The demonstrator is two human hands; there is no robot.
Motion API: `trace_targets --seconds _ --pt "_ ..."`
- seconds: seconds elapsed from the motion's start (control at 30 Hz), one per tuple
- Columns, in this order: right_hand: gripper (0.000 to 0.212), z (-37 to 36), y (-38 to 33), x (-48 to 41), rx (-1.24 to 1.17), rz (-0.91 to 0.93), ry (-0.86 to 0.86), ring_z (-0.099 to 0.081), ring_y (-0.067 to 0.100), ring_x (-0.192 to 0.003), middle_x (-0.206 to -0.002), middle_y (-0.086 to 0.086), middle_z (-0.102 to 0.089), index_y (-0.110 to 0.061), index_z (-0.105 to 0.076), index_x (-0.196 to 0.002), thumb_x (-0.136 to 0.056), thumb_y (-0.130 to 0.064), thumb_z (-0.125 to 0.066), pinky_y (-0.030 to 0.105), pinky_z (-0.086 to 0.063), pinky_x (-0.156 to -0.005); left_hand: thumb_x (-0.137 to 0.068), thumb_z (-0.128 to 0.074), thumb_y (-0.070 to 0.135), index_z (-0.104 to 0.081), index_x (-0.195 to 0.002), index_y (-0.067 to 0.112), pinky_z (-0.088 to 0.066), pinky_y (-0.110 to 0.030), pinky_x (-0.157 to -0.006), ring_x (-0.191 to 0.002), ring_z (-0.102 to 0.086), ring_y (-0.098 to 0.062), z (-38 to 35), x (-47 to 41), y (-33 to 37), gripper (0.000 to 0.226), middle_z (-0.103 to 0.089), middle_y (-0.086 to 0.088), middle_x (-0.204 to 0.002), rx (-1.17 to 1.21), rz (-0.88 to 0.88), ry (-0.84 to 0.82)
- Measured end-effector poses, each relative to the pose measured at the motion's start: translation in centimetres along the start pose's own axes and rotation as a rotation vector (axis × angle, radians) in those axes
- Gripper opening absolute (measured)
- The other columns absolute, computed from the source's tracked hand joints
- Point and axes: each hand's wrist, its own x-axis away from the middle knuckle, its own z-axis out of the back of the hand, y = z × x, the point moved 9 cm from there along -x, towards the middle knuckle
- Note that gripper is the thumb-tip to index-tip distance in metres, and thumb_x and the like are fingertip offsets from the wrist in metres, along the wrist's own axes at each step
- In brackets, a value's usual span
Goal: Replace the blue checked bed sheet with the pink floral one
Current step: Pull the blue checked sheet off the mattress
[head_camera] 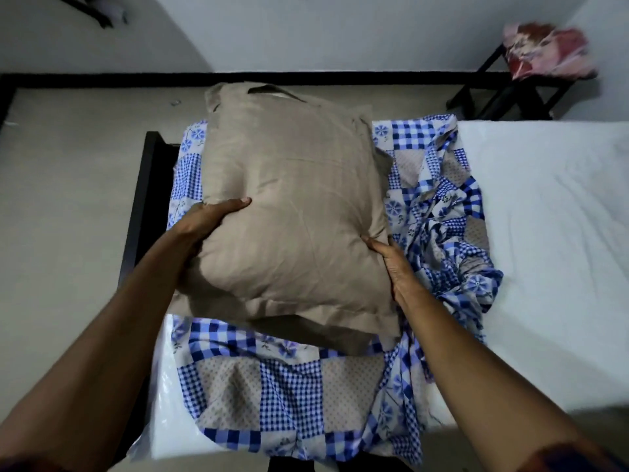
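Step, by my read: getting pillow [292, 206] clear of bed. Left hand [211, 216] curled round its left edge, thumb on top; right hand [394, 267] grips right edge. Blue checked sheet [289, 386] under both hands, half stripped. Pink floral sheet [548, 51] far beyond right hand. Next likely needs: park pillow, pull sheet free

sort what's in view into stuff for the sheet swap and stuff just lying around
For the job: blue checked sheet, half pulled off the mattress; pink floral sheet on the black stool; tan pillow, held by left hand and right hand.
Lying about: small scrap on the floor; dark furniture legs, far corner.
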Motion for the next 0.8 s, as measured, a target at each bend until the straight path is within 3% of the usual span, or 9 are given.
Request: trace_targets --seconds 0.13,0.23,0.3,0.4,0.5,0.57,0.63,0.7,0.8 --pt "0.076 4.2 -4.5 0.2 0.016 0.047 -0.003 -0.068 0.024 -0.104 -0.119 0.004 -0.07 -0.017 -0.058 -0.132 -0.062 -0.024 -0.088 0.034 -0.054 -0.083 -0.064 -0.087 0.052 -0.069 -0.117 0.013 -0.055 -0.027 -0.075 -0.089 -0.074 -0.016 -4.5 1.0 2.1 0.068 -0.077 -0.001 -0.1 0.029 -0.043 0.014" --pt "0.088 7.8 -8.5 0.8 0.065 0.075 -0.041 -0.069 0.014 -0.094 -0.119 0.002 -0.068 -0.016 -0.054 -0.136 -0.059 -0.029 -0.093 0.021 -0.055 -0.069 -0.077 -0.082 0.042 -0.066 -0.116 0.016 -0.049 -0.012 -0.055 -0.069 -0.069 0.004 -9.3 2.0 3.2 0.05 -0.072 0.01 -0.091 0.074 -0.111 0.033" --pt "0.068 12.2 -11.2 0.9 0.084 0.086 -0.014 -0.064 0.014 -0.093 -0.123 0.001 -0.064 -0.021 -0.049 -0.139 -0.081 -0.022 -0.082 0.015 -0.053 -0.067 -0.08 -0.081 0.035 -0.068 -0.116 0.014 -0.052 -0.014 -0.056 -0.075 -0.073 -0.002 -14.0 2.7 3.6 0.044 -0.076 0.006 -0.092 0.101 -0.136 0.018" --pt "0.074 19.1 -14.8 0.7 0.151 0.101 -0.018 -0.064 0.017 -0.109 -0.137 0.0 -0.059 -0.018 -0.044 -0.149 -0.084 -0.03 -0.079 0.026 -0.052 -0.09 -0.083 -0.079 0.027 -0.072 -0.104 0.015 -0.058 -0.023 -0.063 -0.085 -0.075 -0.015 -21.2 3.6 4.3 0.025 -0.078 0.002 -0.093 0.168 -0.18 -0.012" --pt "0.058 27.7 -17.8 1.3 0.167 0.132 0.003 -0.069 0.006 -0.099 -0.125 -0.003 -0.066 -0.019 -0.049 -0.142 -0.088 -0.015 -0.072 0.018 -0.054 -0.081 -0.082 -0.08 0.024 -0.071 -0.111 0.01 -0.061 -0.033 -0.075 -0.092 -0.075 -0.022 -30.6 4.1 4.5 0.033 -0.077 -0.006 -0.102 0.234 -0.175 -0.104" --pt "0.082 33.9 -19.6 2.2 0.192 0.148 0.079 -0.067 0.007 -0.106 -0.129 -0.005 -0.064 -0.021 -0.046 -0.147 -0.074 -0.03 -0.083 0.022 -0.052 -0.089 -0.075 -0.085 0.027 -0.068 -0.119 0.006 -0.06 -0.042 -0.084 -0.099 -0.073 -0.028 -37.2 4.0 4.3 0.051 -0.074 -0.014 -0.111 0.247 -0.157 -0.169" --pt "0.106 40.4 -20.3 2.2 0.227 0.151 0.122 -0.065 0.009 -0.111 -0.132 -0.005 -0.063 -0.022 -0.044 -0.149 -0.056 -0.043 -0.091 0.028 -0.048 -0.096 -0.077 -0.085 0.022 -0.069 -0.117 0.005 -0.059 -0.046 -0.085 -0.097 -0.073 -0.03 -43.8 3.9 3.8 0.046 -0.075 -0.016 -0.109 0.251 -0.118 -0.209" --pt "0.112 47.1 -20.2 2.3 0.259 0.118 0.198 -0.063 0.01 -0.112 -0.134 -0.006 -0.061 -0.026 -0.042 -0.149 -0.052 -0.048 -0.092 0.029 -0.046 -0.098 -0.079 -0.083 0.016 -0.068 -0.117 0.004 -0.06 -0.044 -0.085 -0.098 -0.073 -0.029 -50.5 4.0 2.8 0.043 -0.075 -0.013 -0.108 0.245 -0.094 -0.254" --pt "0.125 56.9 -18.2 2.1 0.361 0.046 0.329 -0.057 0.019 -0.118 -0.139 -0.001 -0.056 -0.017 -0.039 -0.152 -0.047 -0.061 -0.091 0.034 -0.039 -0.107 -0.081 -0.082 0.013 -0.069 -0.113 0.006 -0.061 -0.036 -0.082 -0.097 -0.074 -0.021 -59.7 3.5 -0.8 0.036 -0.076 -0.007 -0.107 0.205 -0.037 -0.324"
